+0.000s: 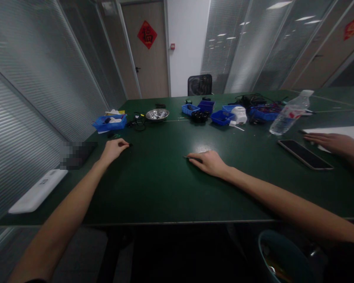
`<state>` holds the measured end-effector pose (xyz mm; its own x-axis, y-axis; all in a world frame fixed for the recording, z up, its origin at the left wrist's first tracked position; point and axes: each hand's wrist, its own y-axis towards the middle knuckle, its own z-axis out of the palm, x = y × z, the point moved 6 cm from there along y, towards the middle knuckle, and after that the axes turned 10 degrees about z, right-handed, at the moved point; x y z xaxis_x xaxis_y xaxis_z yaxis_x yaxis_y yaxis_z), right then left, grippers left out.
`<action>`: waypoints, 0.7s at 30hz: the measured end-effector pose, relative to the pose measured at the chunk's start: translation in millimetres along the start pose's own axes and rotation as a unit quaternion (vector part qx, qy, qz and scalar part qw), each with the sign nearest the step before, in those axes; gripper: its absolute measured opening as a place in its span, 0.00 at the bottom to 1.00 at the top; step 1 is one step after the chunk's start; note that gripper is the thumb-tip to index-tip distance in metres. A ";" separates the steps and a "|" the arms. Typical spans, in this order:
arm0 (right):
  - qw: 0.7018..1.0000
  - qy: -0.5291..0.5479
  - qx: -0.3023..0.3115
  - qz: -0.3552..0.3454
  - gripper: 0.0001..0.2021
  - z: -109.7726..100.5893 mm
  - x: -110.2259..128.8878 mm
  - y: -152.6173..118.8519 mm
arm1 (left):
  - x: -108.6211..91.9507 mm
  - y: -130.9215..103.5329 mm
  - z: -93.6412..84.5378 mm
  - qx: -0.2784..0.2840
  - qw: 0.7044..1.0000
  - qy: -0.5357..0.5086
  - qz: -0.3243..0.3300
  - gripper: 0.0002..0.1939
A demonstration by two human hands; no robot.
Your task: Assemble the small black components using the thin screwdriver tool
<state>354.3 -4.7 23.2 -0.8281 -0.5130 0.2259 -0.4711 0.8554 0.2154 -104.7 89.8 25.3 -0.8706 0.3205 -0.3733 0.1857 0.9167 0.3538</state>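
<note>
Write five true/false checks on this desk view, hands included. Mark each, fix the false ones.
1. The left hand pinches a small dark piece. True.
2. The right hand rests on the phone. False: it is at the table, well left of the phone, with a thin piece at its fingertips.
3. The bottle is to the right of the metal bowl. True.
4. The metal bowl is empty. False: small items lie in it.
5. Another person's hand is beyond the phone, at the right side of the view. True.
</note>
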 end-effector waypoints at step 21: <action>1.000 -0.002 -0.011 -0.018 0.22 1.8 0.0 0.3 | -247.5 -63.7 74.4 0.155 0.886 -0.284 0.332 0.10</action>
<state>353.6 -4.3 21.6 -0.8117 -0.5432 0.2146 -0.4939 0.8345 0.2441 132.9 -30.1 31.3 -0.1683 0.8013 -0.5741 0.7642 0.4739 0.4375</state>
